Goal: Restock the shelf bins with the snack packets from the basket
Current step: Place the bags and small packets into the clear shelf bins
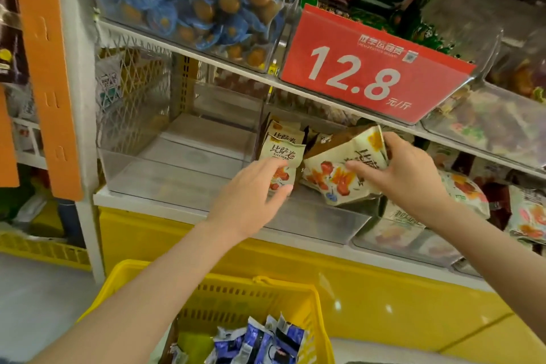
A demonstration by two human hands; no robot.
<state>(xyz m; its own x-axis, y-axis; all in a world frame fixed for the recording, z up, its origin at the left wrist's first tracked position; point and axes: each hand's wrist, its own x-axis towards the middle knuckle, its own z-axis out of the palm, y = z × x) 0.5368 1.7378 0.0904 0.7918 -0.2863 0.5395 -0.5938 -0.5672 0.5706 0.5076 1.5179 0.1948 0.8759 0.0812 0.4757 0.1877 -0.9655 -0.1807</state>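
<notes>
Both hands reach into a clear shelf bin (319, 223) on the lower shelf. My left hand (251, 198) holds a cream snack packet (282, 156) with brown lettering, upright against others at the bin's left wall. My right hand (404, 174) grips a bunch of the same cream packets (334, 177) with red and orange print, tilted over the bin's middle. Below, a yellow basket (224, 289) holds several blue and silver packets (260, 343).
An empty clear bin (177, 156) sits to the left of the one being filled. Above hang a bin of blue-wrapped snacks (192, 0) and a red 12.8 price sign (369, 68). More filled bins (502, 127) lie to the right. An orange post (47, 68) stands at left.
</notes>
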